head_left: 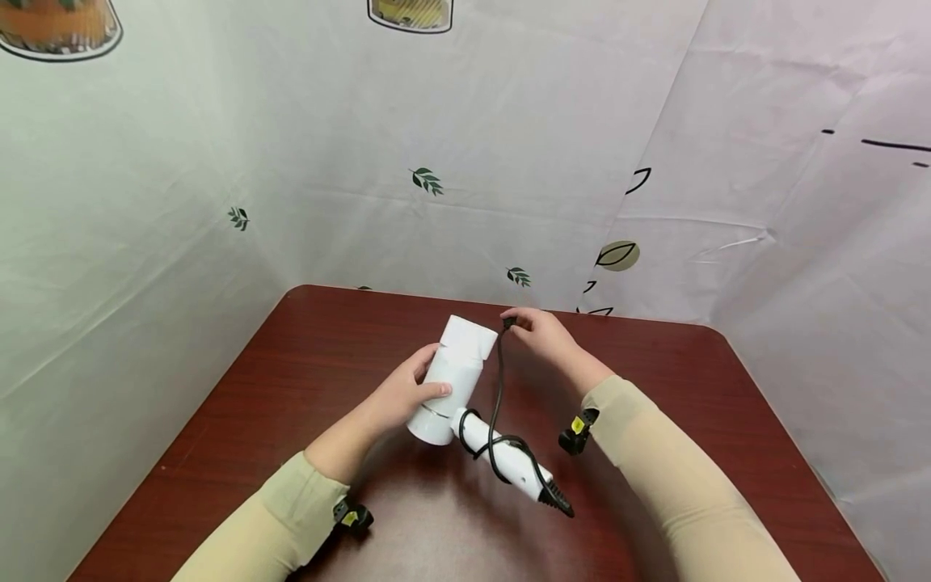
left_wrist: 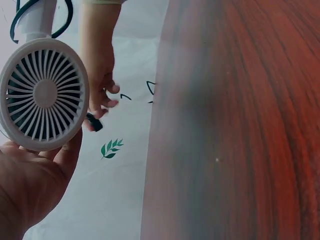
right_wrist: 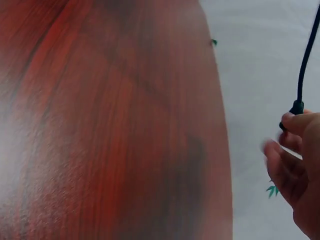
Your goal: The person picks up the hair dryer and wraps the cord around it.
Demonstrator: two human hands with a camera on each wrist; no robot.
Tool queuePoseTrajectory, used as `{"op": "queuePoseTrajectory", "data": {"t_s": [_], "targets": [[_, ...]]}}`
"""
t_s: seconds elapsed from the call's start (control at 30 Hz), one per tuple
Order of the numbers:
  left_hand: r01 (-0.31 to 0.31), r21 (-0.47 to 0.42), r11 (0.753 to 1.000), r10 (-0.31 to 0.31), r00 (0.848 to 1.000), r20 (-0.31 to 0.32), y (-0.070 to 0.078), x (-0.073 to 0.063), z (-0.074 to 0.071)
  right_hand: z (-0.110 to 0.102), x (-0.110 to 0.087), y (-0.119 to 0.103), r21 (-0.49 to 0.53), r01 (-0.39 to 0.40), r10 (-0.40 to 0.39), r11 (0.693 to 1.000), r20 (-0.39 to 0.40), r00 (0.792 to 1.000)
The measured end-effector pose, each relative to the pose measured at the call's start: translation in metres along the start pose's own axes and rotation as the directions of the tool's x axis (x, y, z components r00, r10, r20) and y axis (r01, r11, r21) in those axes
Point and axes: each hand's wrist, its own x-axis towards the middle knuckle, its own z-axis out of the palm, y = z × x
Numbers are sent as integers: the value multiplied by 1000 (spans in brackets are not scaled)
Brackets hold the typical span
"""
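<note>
A white hair dryer (head_left: 457, 372) is held above the table by my left hand (head_left: 403, 394), whose thumb and fingers wrap its barrel. Its round slotted grille (left_wrist: 45, 94) faces the left wrist camera. The handle (head_left: 502, 454) slants down to the right, with the black cord (head_left: 499, 388) looped loosely around it. From there the cord runs up to my right hand (head_left: 541, 333), which pinches the black plug (right_wrist: 295, 111) between thumb and fingertips. The plug's prongs cannot be made out.
The dark red wooden table (head_left: 327, 339) has rounded far corners. White curtain-like sheeting (head_left: 509, 145) with printed leaves stands behind it and along both sides. A small black wrist camera (head_left: 575, 432) sits at the right sleeve, another camera (head_left: 352, 515) at the left.
</note>
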Motion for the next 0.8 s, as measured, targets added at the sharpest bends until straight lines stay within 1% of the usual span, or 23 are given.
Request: {"op": "queuePoseTrajectory", "data": {"t_s": [0.1, 0.2, 0.3, 0.37, 0.43, 0.6, 0.7, 0.8], "targets": [[-7, -45, 999, 6, 1000, -22, -1, 1, -2, 5, -1, 5, -89, 40, -40, 995, 9, 999], [-28, -66, 997, 26, 999, -35, -2, 2, -4, 11, -2, 8, -131, 64, -57, 989, 54, 997], [-39, -73, 997, 36, 998, -48, -2, 3, -5, 17, -4, 11, -109, 41, -27, 993, 127, 992], [-42, -80, 996, 37, 998, -57, -2, 3, -4, 21, -5, 13, -80, 4, 10, 997, 169, 986], [-33, -93, 995, 26, 997, -73, -1, 3, -4, 23, -8, 15, -52, -30, 40, 998, 203, 978], [-14, -148, 989, -4, 993, -120, 0, 4, -2, 28, -13, 20, -46, -55, 65, 997, 249, 966], [-13, -168, 986, -13, 989, -149, -1, 5, -2, 30, -16, 20, -36, -77, 84, 996, 258, 963], [-6, -173, 985, -24, 985, -171, -2, 6, -2, 33, -21, 17, 23, -125, 115, 992, 264, 958]]}}
